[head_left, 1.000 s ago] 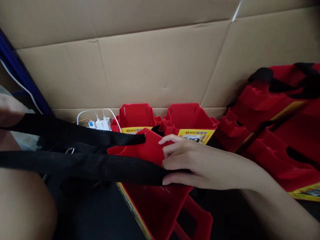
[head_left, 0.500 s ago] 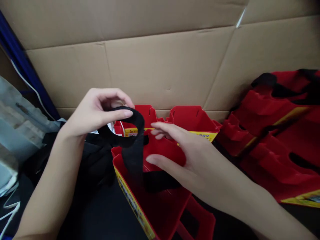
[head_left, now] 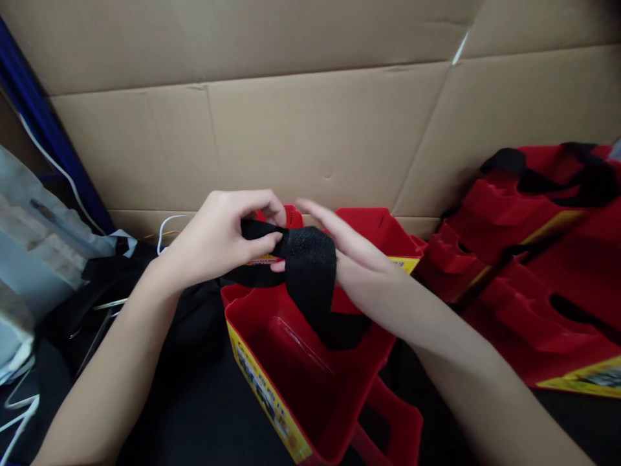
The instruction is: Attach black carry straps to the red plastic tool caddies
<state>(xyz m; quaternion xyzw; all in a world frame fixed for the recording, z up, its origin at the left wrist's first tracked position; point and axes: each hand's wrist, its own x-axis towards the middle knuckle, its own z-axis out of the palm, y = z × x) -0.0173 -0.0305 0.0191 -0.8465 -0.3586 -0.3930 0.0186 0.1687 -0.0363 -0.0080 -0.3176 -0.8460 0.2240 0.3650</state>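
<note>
My left hand [head_left: 220, 236] pinches a black woven strap [head_left: 308, 268] between thumb and fingers, folding it over above a red plastic bin [head_left: 291, 369] with a yellow label on its side. My right hand [head_left: 349, 255] has its fingers stretched out and pressed against the far side of the folded strap. The strap's lower end hangs down into the red bin. Both hands meet just over the bin's back rim.
Two more red bins [head_left: 383, 226] stand behind, against a brown cardboard wall [head_left: 310, 129]. A pile of red bins with black straps [head_left: 543, 252] lies to the right. White cables [head_left: 167, 226], black fabric [head_left: 121, 291] and a grey bag [head_left: 33, 239] sit to the left.
The strap was stretched out long to the left a second ago. My left hand brought it in and folded it into a loop; my right hand rose from the bin to meet it.
</note>
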